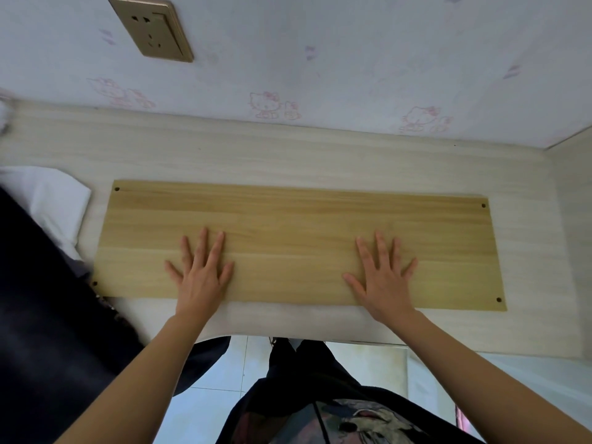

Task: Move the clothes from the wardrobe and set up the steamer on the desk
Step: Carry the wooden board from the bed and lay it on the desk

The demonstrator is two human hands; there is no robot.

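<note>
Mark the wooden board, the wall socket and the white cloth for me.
wooden board [288, 238]: head view, bare top face between the hands.
wall socket [150, 28]: head view, centre of its gold faceplate.
white cloth [53, 200]: head view, middle of the visible part.

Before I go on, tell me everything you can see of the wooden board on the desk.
The wooden board is a long rectangular panel with a yellowish wood-grain look and a small hole near each corner. It lies flat on the pale desk, long edge roughly along the wall. The left hand and right hand rest flat on its near half, fingers spread.
</note>
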